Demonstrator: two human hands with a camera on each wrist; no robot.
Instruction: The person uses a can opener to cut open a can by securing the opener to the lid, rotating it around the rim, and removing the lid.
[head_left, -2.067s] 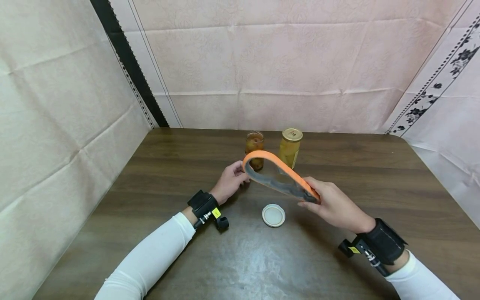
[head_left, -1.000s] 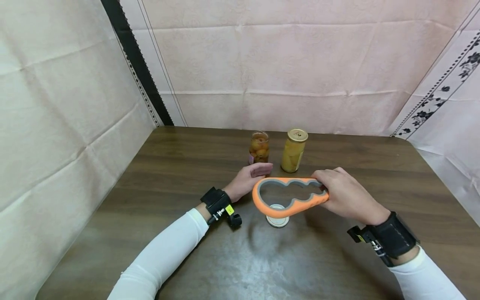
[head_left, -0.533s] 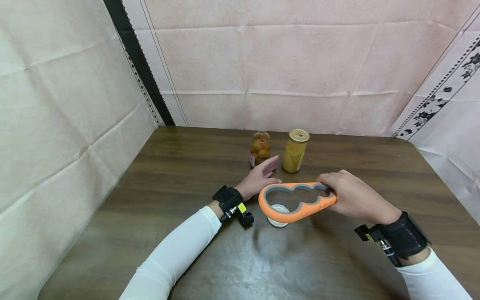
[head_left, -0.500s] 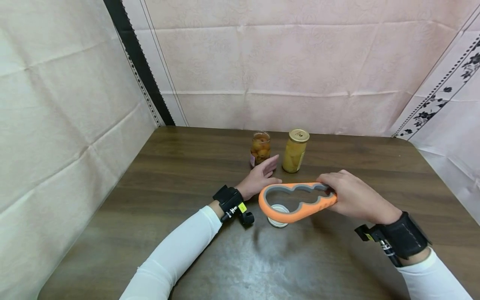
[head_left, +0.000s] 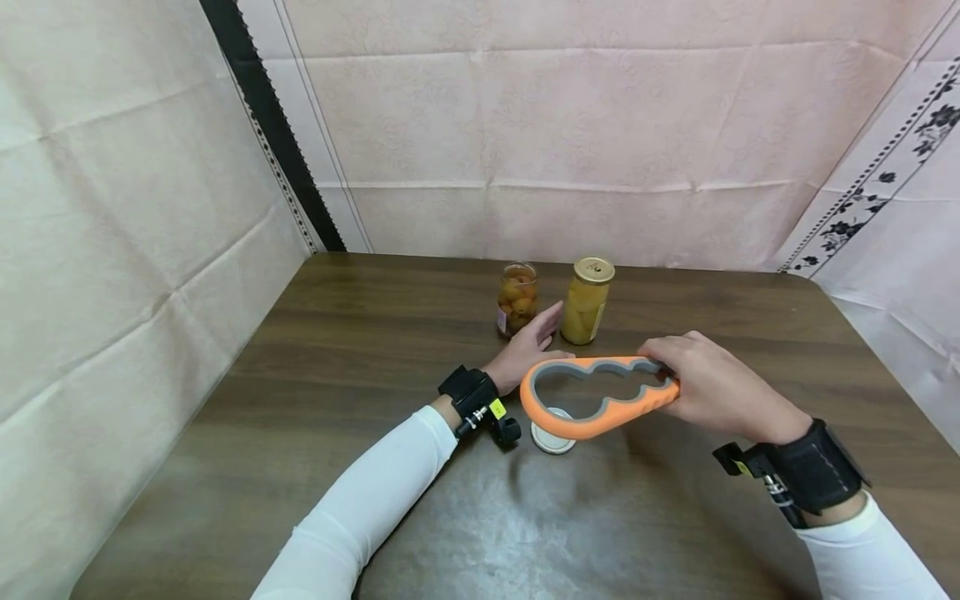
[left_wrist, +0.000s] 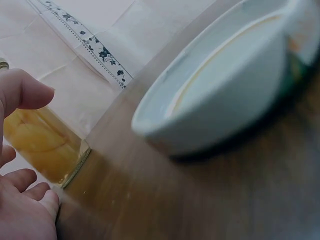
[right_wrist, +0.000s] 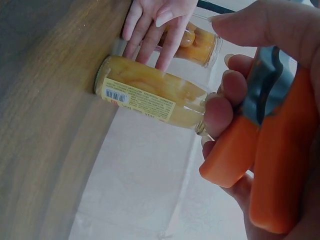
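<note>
In the head view my right hand [head_left: 712, 387] grips one end of an orange and grey jar opener [head_left: 585, 431], its scalloped loop pointing left. My left hand [head_left: 527, 354] reaches forward with spread fingers and holds nothing. Its fingertips are close to a closed glass jar [head_left: 587, 304] of yellow fruit with a gold lid [head_left: 594, 269]. The left wrist view shows the thumb and fingers around the near side of this jar [left_wrist: 40, 145], apart from it. A label with a barcode [right_wrist: 116, 95] faces the right wrist camera. The opener hides part of a white jar lid [head_left: 552, 442] on the table.
Left of the closed jar stands an open glass jar [head_left: 517, 300] of brownish round fruit, right behind my left hand. The brown wooden table [head_left: 360, 350] ends at a pale cloth wall [head_left: 585, 142] at the back, with more cloth at both sides.
My left hand has left the open jar's side and moved right toward the closed jar, fingers spreading. My right hand has turned the opener flatter and shifted right.
</note>
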